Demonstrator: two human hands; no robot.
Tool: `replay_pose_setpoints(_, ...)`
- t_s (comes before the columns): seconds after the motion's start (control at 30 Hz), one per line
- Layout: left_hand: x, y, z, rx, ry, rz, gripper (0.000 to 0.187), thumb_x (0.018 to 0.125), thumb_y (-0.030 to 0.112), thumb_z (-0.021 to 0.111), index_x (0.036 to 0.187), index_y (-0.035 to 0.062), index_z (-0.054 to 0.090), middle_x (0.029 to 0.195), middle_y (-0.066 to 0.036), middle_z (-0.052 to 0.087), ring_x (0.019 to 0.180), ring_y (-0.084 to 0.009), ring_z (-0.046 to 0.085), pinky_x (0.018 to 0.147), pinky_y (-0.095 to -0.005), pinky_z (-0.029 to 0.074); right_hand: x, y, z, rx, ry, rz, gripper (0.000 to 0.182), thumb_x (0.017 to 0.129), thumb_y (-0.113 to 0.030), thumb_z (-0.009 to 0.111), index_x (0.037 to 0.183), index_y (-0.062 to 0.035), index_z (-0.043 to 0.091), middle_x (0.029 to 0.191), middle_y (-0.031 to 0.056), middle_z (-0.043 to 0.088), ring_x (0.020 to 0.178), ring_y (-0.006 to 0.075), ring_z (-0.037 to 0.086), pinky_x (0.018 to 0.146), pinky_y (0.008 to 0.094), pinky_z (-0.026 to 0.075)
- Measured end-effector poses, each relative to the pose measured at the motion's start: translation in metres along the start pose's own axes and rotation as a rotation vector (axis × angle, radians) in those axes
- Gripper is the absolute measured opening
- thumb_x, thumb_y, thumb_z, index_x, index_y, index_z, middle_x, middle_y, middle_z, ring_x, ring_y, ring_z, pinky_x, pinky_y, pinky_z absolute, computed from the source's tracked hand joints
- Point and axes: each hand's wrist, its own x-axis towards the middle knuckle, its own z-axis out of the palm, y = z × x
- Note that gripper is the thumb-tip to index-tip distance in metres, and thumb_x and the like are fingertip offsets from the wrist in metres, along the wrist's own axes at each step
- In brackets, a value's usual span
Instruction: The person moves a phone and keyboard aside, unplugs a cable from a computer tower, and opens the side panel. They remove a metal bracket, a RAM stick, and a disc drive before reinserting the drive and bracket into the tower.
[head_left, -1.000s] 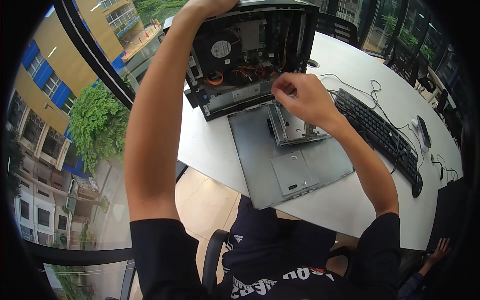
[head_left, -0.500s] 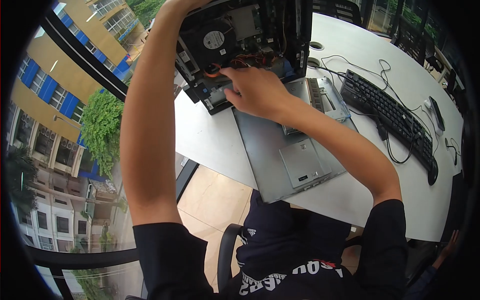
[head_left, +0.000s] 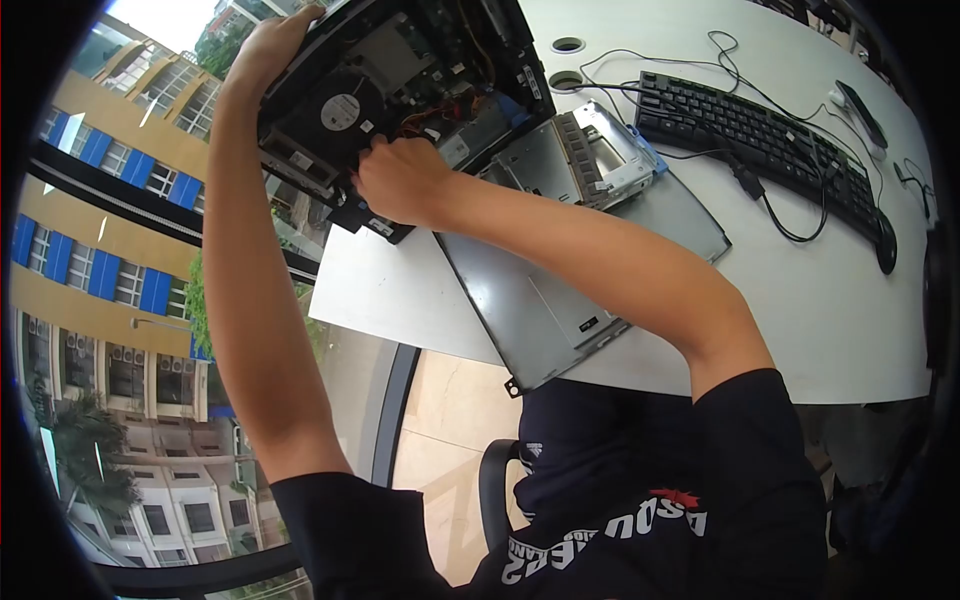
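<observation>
One left hand [head_left: 272,45] clamps fingers on one computer case [head_left: 395,62]; one right hand [head_left: 405,182] curls fingers, grip hidden.

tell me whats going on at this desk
A person has the left hand on the upper edge of an open computer case, while the right hand reaches in close to the fan; what its fingers touch is hidden. A metal bracket assembly rests on a flat metal panel on the white table, with a keyboard and mouse nearby.
</observation>
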Motion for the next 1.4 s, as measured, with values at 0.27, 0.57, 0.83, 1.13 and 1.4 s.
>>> replay_pose_setpoints(0.27, 0.014, -0.013, -0.001, -0.009, -0.006, -0.067, 0.070, 0.092, 0.062, 0.051, 0.119, 0.0009, 0.075, 0.117, -0.025, 0.073, 0.112, -0.0371, 0.069, 0.101, -0.0414, 0.049, 0.003, -0.003, -0.020, -0.001, -0.073, -0.079, 0.014, 0.081, -0.010, 0.065, 0.077, -0.0032, 0.077, 0.080, 0.0170, 0.075, 0.079, 0.0330, 0.076, 0.069, 0.0426, 0.060)
replay_pose_setpoints(0.57, 0.003, 0.002, 0.001, 0.006, -0.002, -0.110, 0.065, 0.092, 0.061, 0.052, 0.121, 0.0085, 0.075, 0.121, -0.027, 0.071, 0.118, -0.0412, 0.066, 0.103, -0.0446, 0.048, -0.010, -0.006, -0.028, -0.001, -0.117, 0.000, 0.017, 0.085, -0.011, 0.064, 0.080, -0.0022, 0.077, 0.083, 0.0173, 0.075, 0.084, 0.0333, 0.075, 0.072, 0.0426, 0.061)
replay_pose_setpoints(0.83, -0.033, 0.052, -0.006, 0.002, 0.046, -0.273, 0.047, 0.101, 0.037, 0.051, 0.121, -0.0004, 0.072, 0.124, -0.026, 0.070, 0.105, -0.0390, 0.069, 0.095, -0.0454, 0.052, -0.069, -0.022, -0.075, 0.039, -0.290, 0.002, 0.023, 0.090, -0.015, 0.063, 0.075, -0.0013, 0.074, 0.081, 0.0201, 0.073, 0.078, 0.0350, 0.074, 0.068, 0.0443, 0.059)
replay_pose_setpoints(1.13, -0.008, 0.018, 0.002, 0.298, 0.023, 0.007, 0.047, 0.104, 0.034, 0.046, 0.129, -0.0009, 0.066, 0.124, -0.029, 0.068, 0.118, -0.0417, 0.065, 0.105, -0.0461, 0.051, -0.147, -0.008, -0.173, -0.009, -0.191, -0.061, 0.021, 0.095, -0.021, 0.069, 0.087, -0.0020, 0.071, 0.078, 0.0103, 0.065, 0.074, 0.0276, 0.068, 0.064, 0.0388, 0.057)
replay_pose_setpoints(1.4, -0.014, 0.012, 0.007, 0.181, 0.177, 0.077, 0.055, 0.102, 0.045, 0.048, 0.130, 0.0016, 0.067, 0.131, -0.030, 0.065, 0.124, -0.0432, 0.061, 0.109, -0.0467, 0.047, -0.175, 0.001, -0.173, -0.075, -0.158, -0.137, 0.027, 0.095, -0.025, 0.071, 0.112, -0.0041, 0.066, 0.083, 0.0083, 0.067, 0.073, 0.0245, 0.068, 0.066, 0.0363, 0.056)
